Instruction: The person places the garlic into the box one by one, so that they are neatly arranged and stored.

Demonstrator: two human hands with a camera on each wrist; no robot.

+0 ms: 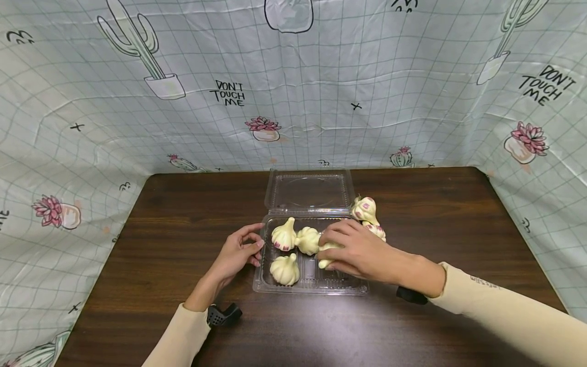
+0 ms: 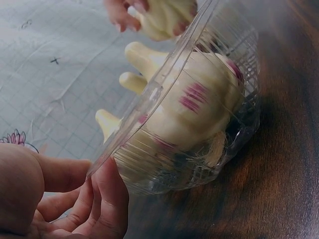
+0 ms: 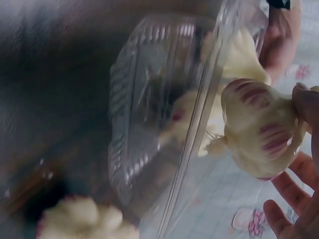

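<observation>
A clear plastic clamshell container [image 1: 314, 291] lies on the table with its lid [image 1: 309, 191] folded back. My left hand [image 1: 236, 255] pinches the container's left rim between thumb and fingers, as the left wrist view shows. In my right hand [image 1: 359, 252] is a garlic bulb [image 3: 261, 129] with purple streaks, gripped at its stem end over the right part of the container. Inside the container sit a purple-marked bulb [image 1: 283, 236] at back left, a paler bulb [image 1: 308, 241] beside it, and another bulb [image 1: 285, 270] at front left.
Just right of the container, on the brown wooden table [image 1: 192, 204], lie more garlic bulbs [image 1: 365, 209], partly behind my right hand. A white grid-patterned curtain [image 1: 298, 137] with cactus prints surrounds the back and sides of the table.
</observation>
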